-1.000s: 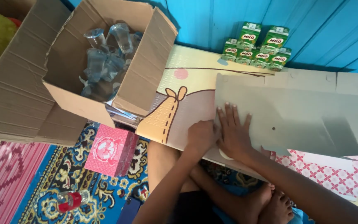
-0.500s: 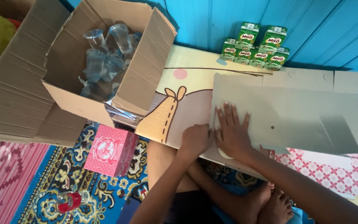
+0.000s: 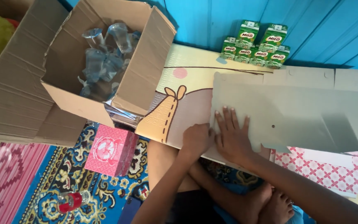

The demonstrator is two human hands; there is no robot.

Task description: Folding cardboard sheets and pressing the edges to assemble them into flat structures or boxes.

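While both hands press on the flat grey cardboard sheet, the step in hand reads as flattening or creasing its near left corner; the sheet lies unfolded on a low cream table top printed with a giraffe drawing and a pink dot, its notched flaps toward the wall. Right hand: palm down on the sheet's corner, fingers straight and slightly spread. Left hand: curled into a loose fist just beside the sheet's left edge, touching the right hand; whether it pinches the edge cannot be told. A next move would likely call for a firm hold on that edge and an even fold line. Large brown open carton, rear left: holds clear plastic cups. Small green drink cartons with red labels: stacked against the blue wall. Pink square box: on the patterned rug, below the table's edge. Small clear bottle with red band: lying on the rug.
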